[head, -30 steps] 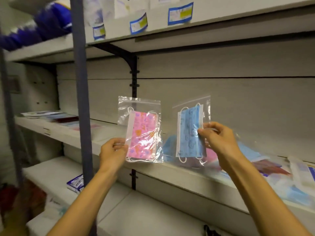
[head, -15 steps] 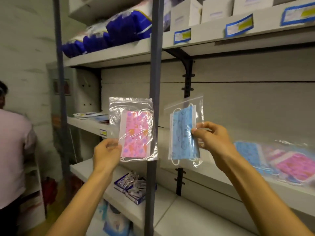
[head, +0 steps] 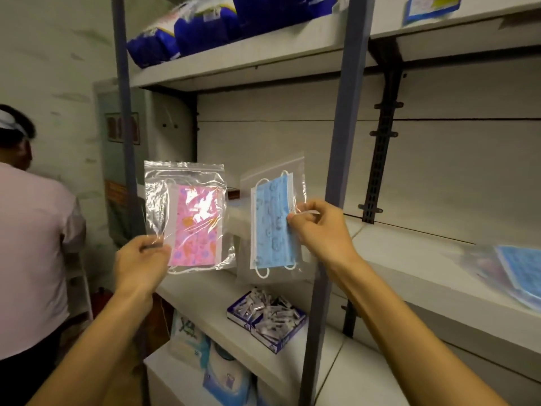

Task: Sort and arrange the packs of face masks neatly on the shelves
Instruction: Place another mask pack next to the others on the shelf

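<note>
Left hand point(head: 140, 260) pinching pink mask pack point(head: 190, 218), right hand point(head: 317, 227) pinching blue mask pack point(head: 273, 221); held upright, side by side before the shelf point(head: 409, 259), probably for sorting by colour.

1. 2 clear zip bags w/ face masks were held up: 1 pink patterned mask pack point(head: 195, 222), 1 blue patterned mask pack point(head: 272, 224).
2. 1 more blue mask pack point(head: 521, 271) lay on the white shelf point(head: 409, 259); others there too blurred to count.
3. 2 open blue-and-white boxes point(head: 267, 317) of small sachets.
4. 1 other person in a pale pink shirt point(head: 29, 244).
</note>
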`<state>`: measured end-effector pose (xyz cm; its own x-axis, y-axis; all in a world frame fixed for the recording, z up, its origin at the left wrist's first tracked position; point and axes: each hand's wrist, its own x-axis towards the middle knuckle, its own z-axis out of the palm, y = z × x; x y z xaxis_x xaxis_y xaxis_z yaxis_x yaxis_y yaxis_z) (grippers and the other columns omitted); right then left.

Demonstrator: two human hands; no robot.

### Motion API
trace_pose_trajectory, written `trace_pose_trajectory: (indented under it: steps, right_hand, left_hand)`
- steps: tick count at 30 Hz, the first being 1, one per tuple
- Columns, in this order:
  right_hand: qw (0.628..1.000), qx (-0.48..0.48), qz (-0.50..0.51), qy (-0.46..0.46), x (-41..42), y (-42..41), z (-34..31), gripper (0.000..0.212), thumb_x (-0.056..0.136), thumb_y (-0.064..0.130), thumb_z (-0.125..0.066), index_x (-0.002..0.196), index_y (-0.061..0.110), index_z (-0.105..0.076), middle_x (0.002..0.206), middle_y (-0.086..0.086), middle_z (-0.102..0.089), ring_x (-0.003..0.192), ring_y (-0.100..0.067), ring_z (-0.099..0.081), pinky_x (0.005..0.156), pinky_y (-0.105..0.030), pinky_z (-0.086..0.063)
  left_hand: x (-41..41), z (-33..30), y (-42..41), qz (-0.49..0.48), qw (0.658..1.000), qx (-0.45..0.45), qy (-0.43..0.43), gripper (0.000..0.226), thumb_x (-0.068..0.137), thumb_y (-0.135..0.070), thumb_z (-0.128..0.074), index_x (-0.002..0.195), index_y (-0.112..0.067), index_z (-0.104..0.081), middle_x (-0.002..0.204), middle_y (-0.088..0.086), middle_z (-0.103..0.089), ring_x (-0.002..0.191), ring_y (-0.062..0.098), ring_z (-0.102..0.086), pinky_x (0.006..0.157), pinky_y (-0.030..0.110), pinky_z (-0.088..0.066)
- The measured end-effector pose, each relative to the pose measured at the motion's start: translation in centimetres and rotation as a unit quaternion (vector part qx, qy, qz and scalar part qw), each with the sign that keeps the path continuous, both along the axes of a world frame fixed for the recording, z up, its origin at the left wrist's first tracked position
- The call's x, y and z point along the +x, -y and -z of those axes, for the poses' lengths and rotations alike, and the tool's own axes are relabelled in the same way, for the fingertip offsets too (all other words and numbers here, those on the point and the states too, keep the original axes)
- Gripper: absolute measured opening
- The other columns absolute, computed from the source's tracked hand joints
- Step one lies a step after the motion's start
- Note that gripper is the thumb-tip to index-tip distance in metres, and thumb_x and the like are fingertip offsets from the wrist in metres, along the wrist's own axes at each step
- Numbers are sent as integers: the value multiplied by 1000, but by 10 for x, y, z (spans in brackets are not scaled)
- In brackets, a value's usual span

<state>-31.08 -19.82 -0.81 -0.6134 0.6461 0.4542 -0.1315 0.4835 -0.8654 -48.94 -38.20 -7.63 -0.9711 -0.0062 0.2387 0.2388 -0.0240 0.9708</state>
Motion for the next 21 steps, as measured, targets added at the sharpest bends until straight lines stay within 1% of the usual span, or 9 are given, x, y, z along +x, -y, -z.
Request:
trace_pose_trajectory:
  steps: [2,5,7,9,11,13,15,18,21]
  right_hand:
    - [1000,8,0,3,-31,-4,0,11,89,13,-59,79,14,-53,65,0,-57,82,-21,-70,73,-40,-59]
    - [1000,-8,16,-12,-81,-14,0,12,88,13,-58,78,17,-52,74,-7,-61,81,-22,-69,76,-48,-58]
    - [999,-25,38,-29,-112,-26,-3,9,89,15,-58,83,18,-51,86,-7,-67,84,-18,-69,74,-45,-59]
    - [996,-44,60,-41,-136,-37,-7,8,91,16,-57,87,18,-51,93,-4,-66,84,-14,-68,68,-37,-60]
    - [994,-48,85,-54,-158,-49,-12,6,92,17,-57,89,19,-51,93,-3,-64,84,-14,-67,66,-34,-60]
    - [990,-50,114,-68,-179,-61,-15,6,90,17,-59,89,21,-54,86,-1,-63,85,-19,-66,74,-42,-59]
    - [987,-62,128,-71,-199,-68,-17,6,89,17,-60,91,21,-56,80,0,-62,83,-21,-67,77,-46,-58]
    - [985,-79,138,-61,-227,-73,-17,11,89,16,-61,100,16,-58,81,0,-63,82,-21,-67,75,-43,-59]
    - [984,-90,143,-61,-251,-78,-19,11,89,16,-62,99,16,-58,83,1,-62,80,-16,-65,77,-43,-58]
  left_hand:
    - [-26,1,-2,-11,1000,-3,8,14,84,-3,-63,89,-16,-63,94,9,-64,90,28,-62,85,42,-53]
    - [-68,-2,-7,-21,1000,-3,7,17,84,-4,-63,97,-14,-64,96,9,-64,86,26,-60,81,36,-50]
    - [-96,-9,-12,-21,1000,-8,-1,16,84,-6,-63,98,-15,-64,96,9,-64,86,25,-59,81,34,-49]
    - [-125,-18,-17,-24,999,-18,-11,15,84,-8,-64,95,-17,-64,95,9,-65,86,26,-59,86,36,-49]
    - [-150,-27,-23,-24,999,-16,-18,15,84,-8,-64,95,-18,-64,95,9,-65,87,26,-59,87,36,-49]
    - [-172,-32,-32,-17,1000,-7,-24,16,84,-6,-63,97,-16,-64,93,9,-64,83,24,-58,83,35,-48]
    - [-191,-33,-39,-4,1000,-2,-25,16,85,-6,-62,98,-14,-64,92,9,-64,81,23,-57,79,35,-48]
    - [-219,-33,-46,3,1000,-7,-23,13,86,-3,-61,96,-12,-64,88,7,-62,80,23,-57,73,31,-46]
    - [-252,-34,-50,1,1000,-15,-21,10,87,-6,-61,93,-15,-63,92,7,-61,87,24,-58,76,31,-46]
